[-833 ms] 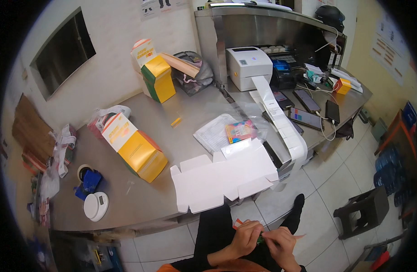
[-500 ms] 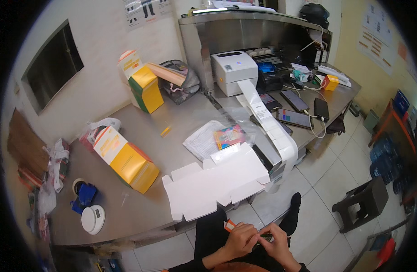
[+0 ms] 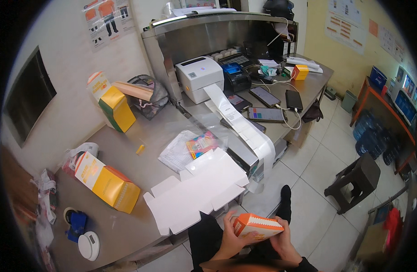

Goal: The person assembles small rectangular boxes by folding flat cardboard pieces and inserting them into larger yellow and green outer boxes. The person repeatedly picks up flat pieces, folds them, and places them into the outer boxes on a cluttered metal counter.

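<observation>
So I've got an orange and white box (image 3: 260,229) above my lap, just off the near edge of the desk (image 3: 122,233). My left hand (image 3: 232,236) is wrapped round its left end, thumb across the face toward me, and my right hand (image 3: 282,238) is gripping the other end. Right by it, a flattened white carton (image 3: 197,192) is spread across the desk's near side. Over left there's a yellow and white box (image 3: 107,182) lying down, with a little white scale (image 3: 89,245) nearer me. Farther back, a white label printer (image 3: 199,78) trails a long paper strip (image 3: 240,122).
</observation>
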Demonstrator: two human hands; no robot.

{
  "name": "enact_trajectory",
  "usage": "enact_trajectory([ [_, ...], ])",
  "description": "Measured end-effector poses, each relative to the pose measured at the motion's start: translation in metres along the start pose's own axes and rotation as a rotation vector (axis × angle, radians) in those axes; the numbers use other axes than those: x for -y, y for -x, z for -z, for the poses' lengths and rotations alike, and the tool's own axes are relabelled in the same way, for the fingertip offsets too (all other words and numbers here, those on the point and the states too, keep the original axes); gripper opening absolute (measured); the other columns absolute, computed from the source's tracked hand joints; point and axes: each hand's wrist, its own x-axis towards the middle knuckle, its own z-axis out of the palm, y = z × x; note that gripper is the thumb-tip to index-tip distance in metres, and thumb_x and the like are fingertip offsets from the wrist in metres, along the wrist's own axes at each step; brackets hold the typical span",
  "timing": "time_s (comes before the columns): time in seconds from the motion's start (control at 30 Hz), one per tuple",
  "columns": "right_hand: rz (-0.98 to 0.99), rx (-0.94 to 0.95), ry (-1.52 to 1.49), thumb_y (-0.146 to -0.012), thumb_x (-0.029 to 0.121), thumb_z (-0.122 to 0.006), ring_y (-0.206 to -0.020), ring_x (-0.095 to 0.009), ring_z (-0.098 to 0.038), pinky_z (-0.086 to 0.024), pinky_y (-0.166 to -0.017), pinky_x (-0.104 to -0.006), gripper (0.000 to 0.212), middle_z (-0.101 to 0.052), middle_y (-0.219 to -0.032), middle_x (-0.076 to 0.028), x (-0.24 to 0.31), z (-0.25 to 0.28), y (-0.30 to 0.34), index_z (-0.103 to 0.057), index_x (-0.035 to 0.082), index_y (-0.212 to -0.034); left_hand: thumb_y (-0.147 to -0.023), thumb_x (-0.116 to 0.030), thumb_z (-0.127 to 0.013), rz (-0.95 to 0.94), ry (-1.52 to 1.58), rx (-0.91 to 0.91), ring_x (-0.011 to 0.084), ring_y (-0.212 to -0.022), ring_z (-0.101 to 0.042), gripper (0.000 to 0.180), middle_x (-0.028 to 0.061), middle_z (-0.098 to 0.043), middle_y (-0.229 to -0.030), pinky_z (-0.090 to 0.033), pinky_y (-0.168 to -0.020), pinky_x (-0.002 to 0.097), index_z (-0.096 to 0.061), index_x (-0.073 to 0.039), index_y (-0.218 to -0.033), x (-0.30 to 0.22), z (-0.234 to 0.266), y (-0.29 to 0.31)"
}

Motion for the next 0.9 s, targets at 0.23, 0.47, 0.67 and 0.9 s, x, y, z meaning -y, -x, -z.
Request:
enact_trajectory([
  [0.23,0.175,-0.022,0.896,-0.088,0.014,-0.050,-0.082,-0.018,-0.057,-0.043,-0.080,-0.0295,0.024,-0.065,-0.092,-0.009,0.047,0.002,-0.006,-0.063,0.002,-0.104,-0.092,-0.009,-0.057,0.233,-0.021,0.095,0.0116,-0.089,-0.054,0.019,0.0081,-0.056,-0.094,-0.044,-0.077,0.0254,-0.045,-0.003,-0.106,0.006,0.008,-0.003],
  [0.47,0.422,0.116,1.547,-0.078,0.015,-0.064,-0.077,-0.025,-0.062,-0.046,-0.075,-0.0341,0.022,-0.066,-0.081,-0.011,0.065,-0.036,0.010,-0.066,0.002,-0.096,-0.083,-0.005,-0.063,-0.412,-0.397,0.188,0.0264,-0.073,-0.056,0.008,0.0115,-0.058,-0.084,-0.045,-0.066,0.0347,-0.057,-0.004,-0.087,-0.006,-0.016,-0.003],
  [0.67,0.211,0.215,1.415,-0.075,0.012,-0.066,-0.067,-0.025,-0.063,-0.049,-0.059,-0.0305,0.014,-0.064,-0.076,-0.012,0.053,-0.028,0.009,-0.070,0.006,-0.088,-0.075,-0.004,-0.068,-0.645,-0.445,0.249,0.0284,-0.076,-0.056,0.018,0.0090,-0.060,-0.088,-0.043,-0.068,0.0381,-0.060,-0.005,-0.091,-0.002,-0.018,-0.007],
  [0.9,0.319,-0.088,1.196,-0.079,0.012,-0.067,-0.066,-0.017,-0.060,-0.046,-0.060,-0.0270,0.012,-0.063,-0.072,-0.010,0.036,-0.012,0.009,-0.070,0.002,-0.085,-0.082,-0.014,-0.064,-0.477,-0.426,0.116,0.0300,-0.092,-0.058,0.020,0.0099,-0.062,-0.098,-0.043,-0.084,0.0390,-0.060,-0.004,-0.099,0.011,-0.007,-0.012],
])
